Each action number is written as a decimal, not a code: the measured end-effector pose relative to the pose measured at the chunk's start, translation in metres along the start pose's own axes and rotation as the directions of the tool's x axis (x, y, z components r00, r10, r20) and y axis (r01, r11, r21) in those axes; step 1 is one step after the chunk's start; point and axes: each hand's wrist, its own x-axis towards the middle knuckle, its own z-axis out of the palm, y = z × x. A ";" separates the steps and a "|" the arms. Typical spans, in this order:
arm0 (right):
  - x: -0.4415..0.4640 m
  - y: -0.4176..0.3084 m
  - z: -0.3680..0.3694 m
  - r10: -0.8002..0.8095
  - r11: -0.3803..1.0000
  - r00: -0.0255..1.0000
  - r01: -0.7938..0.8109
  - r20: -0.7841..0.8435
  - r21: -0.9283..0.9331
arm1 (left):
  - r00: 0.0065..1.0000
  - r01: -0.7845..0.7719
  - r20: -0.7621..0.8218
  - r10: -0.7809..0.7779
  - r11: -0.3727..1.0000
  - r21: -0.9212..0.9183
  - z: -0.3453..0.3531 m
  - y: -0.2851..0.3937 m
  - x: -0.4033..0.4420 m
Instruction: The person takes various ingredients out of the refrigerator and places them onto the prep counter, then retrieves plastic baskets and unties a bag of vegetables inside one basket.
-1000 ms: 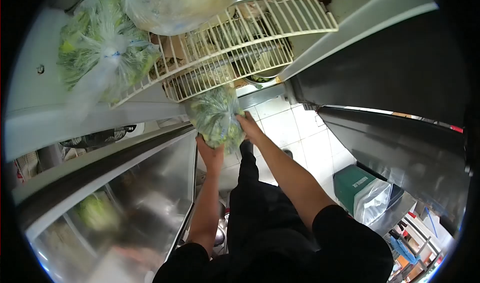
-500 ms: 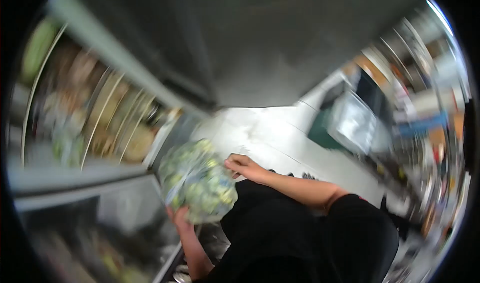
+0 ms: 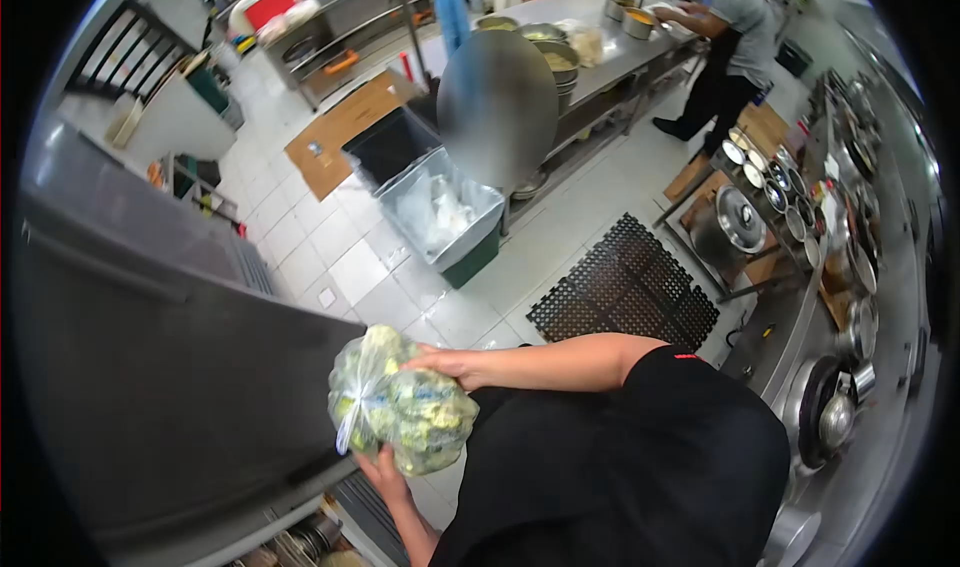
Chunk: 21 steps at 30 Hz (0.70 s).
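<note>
A clear, knotted plastic bag of green and pale vegetable pieces is held in front of my body, low and left of centre. My left hand grips its underside near the knotted end. On the bag's upper side lies my right hand, its fingers pressed against the plastic and partly hidden by it. Just left of the bag is a dark metal door.
A lined green bin stands ahead on the tiled floor, with a black perforated mat to its right. Beyond is a steel counter where another person stands. Pots and pans line the right side.
The view has swung right, from the open fridge shelves to the kitchen. The bag has come away from the shelf with my hands, and my right hand, off it half a second ago, touches it again.
</note>
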 end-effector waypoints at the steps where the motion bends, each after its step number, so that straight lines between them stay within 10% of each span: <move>1: -0.005 -0.019 -0.026 -0.024 1.000 1.000 0.024 -0.015 0.009 | 0.988 -0.048 0.148 0.043 0.999 0.026 0.027 0.008 0.025; 5: -0.063 -0.051 -0.116 -0.149 0.911 0.988 0.155 -0.044 0.382 | 0.876 -0.206 0.446 0.185 0.979 0.000 0.149 0.058 0.042; 13: -0.212 -0.134 -0.239 -0.485 0.662 0.839 0.535 -0.244 0.524 | 0.439 -0.680 0.821 0.364 0.732 0.039 0.374 0.127 0.042; 17: -0.278 -0.174 -0.291 -0.479 0.524 0.802 0.587 -0.357 0.617 | 0.468 -0.482 0.818 0.335 0.872 -0.082 0.496 0.142 0.030; 21: -0.346 -0.201 -0.330 -0.627 0.423 0.654 0.743 -0.423 0.519 | 0.254 -0.459 0.870 0.423 0.844 -0.277 0.585 0.125 0.025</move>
